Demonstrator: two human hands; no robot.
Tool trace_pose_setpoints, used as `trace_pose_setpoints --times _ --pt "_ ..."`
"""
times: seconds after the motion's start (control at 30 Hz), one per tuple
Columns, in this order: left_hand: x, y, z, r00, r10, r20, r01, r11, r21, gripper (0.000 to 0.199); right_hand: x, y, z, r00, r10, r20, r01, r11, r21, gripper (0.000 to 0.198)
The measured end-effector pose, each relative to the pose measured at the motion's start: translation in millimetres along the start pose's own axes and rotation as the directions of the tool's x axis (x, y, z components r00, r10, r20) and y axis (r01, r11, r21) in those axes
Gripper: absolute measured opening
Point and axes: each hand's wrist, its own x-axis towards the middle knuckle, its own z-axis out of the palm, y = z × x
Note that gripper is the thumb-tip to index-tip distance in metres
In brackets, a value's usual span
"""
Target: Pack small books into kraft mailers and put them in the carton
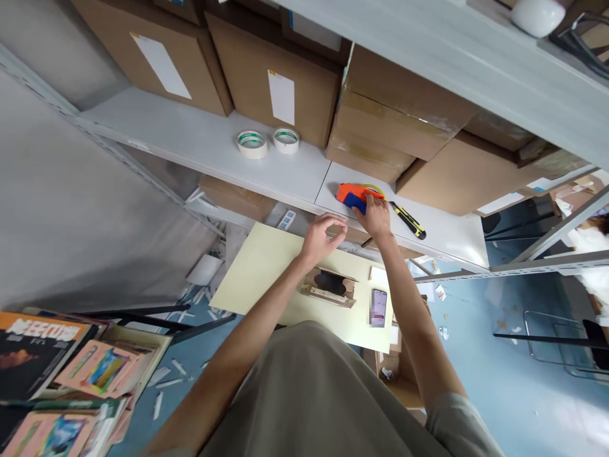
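Observation:
My right hand (377,219) reaches onto the grey shelf with its fingers closed over an orange and blue tape dispenser (349,193), which has a yellow curved band at its back. Just right of that hand lies a yellow and black utility knife (408,220). My left hand (325,238) hovers in front of the shelf edge, thumb and forefinger curled into a ring with the tips close together. Nothing shows in it. Below it, a cardboard piece with a dark hollow (329,285) rests on the pale yellow board (266,266).
Two tape rolls (251,145) sit on the shelf (190,136) before a row of cardboard boxes (280,82). A phone (379,308) lies on the board. Books (42,355) are stacked at lower left. Scraps litter the blue floor (476,355), and a metal post (561,222) stands at right.

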Motion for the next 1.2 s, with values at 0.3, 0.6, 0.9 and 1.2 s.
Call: trace_pose_setpoints --times 0.3,0.6,0.9,1.2 --pt "-80.9 -21.1 -23.8 0.977 -0.211 -0.001 0.207 0.960 -0.189 0.020 -61.8 -45.0 -17.0 0.993 0.105 0.055 -0.108 0.993 0.050 0.051" --pt "-162.2 0.5 -32.1 0.827 -0.558 -0.065 0.485 0.767 -0.421 0.033 -184.7 -153.1 -12.3 0.912 0.225 0.344 -0.399 0.685 0.610 0.051" --pt "-186.4 9.0 -69.3 0.769 -0.639 0.031 0.607 0.713 -0.350 0.037 -201.9 -178.2 3.1 0.873 0.188 0.450 -0.454 0.650 0.610 0.048" --pt "-164.3 -39.7 -121.8 0.644 -0.714 0.273 0.717 0.440 -0.541 0.062 -197.3 -165.9 -18.8 0.756 -0.007 0.655 -0.403 0.783 0.473 0.042"
